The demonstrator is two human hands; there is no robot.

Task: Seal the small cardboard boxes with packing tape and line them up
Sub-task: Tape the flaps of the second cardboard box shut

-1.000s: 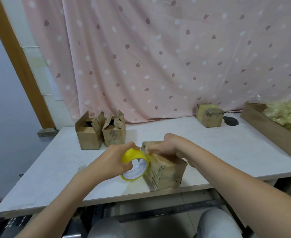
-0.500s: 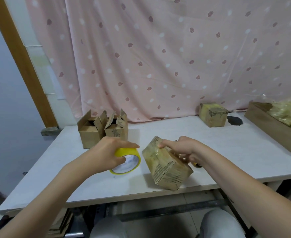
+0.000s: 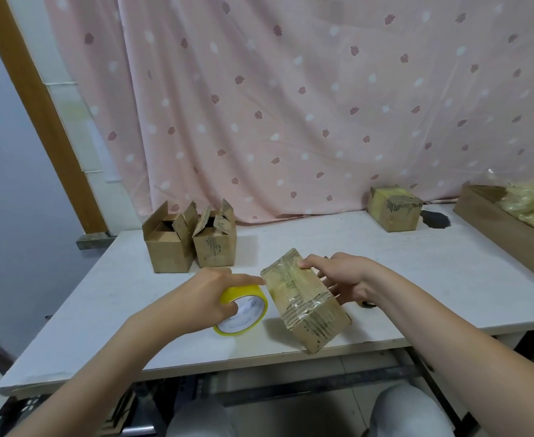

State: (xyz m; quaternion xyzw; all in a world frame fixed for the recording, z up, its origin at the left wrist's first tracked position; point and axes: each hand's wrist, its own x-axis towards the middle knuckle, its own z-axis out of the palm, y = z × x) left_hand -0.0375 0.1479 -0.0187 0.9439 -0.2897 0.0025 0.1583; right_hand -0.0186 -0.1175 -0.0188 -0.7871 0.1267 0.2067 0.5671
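A: Four small boxes show in the head view. The glossy tape-wrapped brown cardboard box (image 3: 303,301) sits tilted at the near edge of the white table (image 3: 401,272), its long axis running from far-left to near-right.

B: And the hands?

A: The right hand (image 3: 341,279) grips that box from its right side, forefinger laid along the top far edge, the other fingers curled behind it. The left hand (image 3: 202,298) wraps the yellow roll of packing tape (image 3: 242,310), thumb through the core; the roll lies just left of the box, almost touching it.

B: So the right hand would carry it?

A: Likely. It looks sealed, and the only other sealed piece, a tape-yellowed cardboard box (image 3: 393,208), stands far right by the pink spotted curtain (image 3: 291,105). That lies on the right hand's side, well apart, so the reach goes far and rightward.

B: What remains?

A: Two open-flapped brown cardboard boxes (image 3: 190,244) wait side by side at the far left, nearer the hand with the tape. A long brown tray of yellowish plastic bags (image 3: 511,222) sits at the right edge.
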